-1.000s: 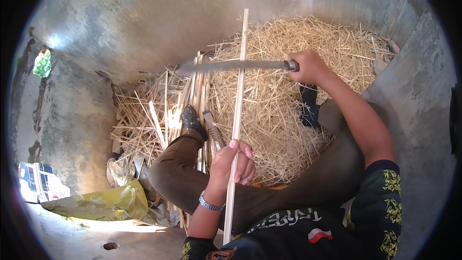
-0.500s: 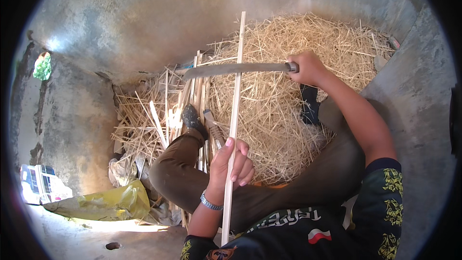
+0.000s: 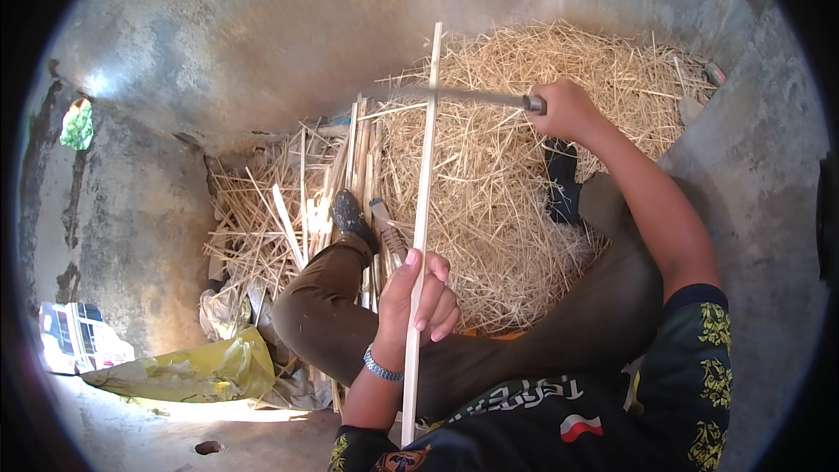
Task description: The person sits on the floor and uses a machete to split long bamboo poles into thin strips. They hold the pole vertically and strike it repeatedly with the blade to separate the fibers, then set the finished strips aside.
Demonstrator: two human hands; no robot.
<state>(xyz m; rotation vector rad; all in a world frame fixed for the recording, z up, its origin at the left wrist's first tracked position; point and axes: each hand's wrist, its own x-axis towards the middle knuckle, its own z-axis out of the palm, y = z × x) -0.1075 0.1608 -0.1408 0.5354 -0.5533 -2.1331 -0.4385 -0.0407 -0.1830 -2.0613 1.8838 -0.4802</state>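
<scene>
My left hand [image 3: 420, 300] is closed round a long, pale wooden strip [image 3: 426, 170], which stands out almost straight ahead of me with its near end by my shirt. My right hand [image 3: 566, 111] grips the handle of a long-bladed machete [image 3: 489, 97]. The blade lies across the upper part of the strip, pointing left, and its far end is smeared by motion. Whether the edge bites into the wood I cannot tell. Beneath the strip, a second tool with a wrapped handle [image 3: 391, 225] lies beside my left foot.
A wide heap of pale shavings [image 3: 507, 201] spreads before me. Split wooden strips [image 3: 357, 153] lie left of it, by my dark shoe [image 3: 348, 214]. A yellow sack [image 3: 229, 369] rests at lower left. Concrete walls [image 3: 288, 26] close in the space.
The machete has moved farther away along the strip, and its blade has turned and blurred. My right hand shifted slightly right. My left hand stays nearly in place on the strip.
</scene>
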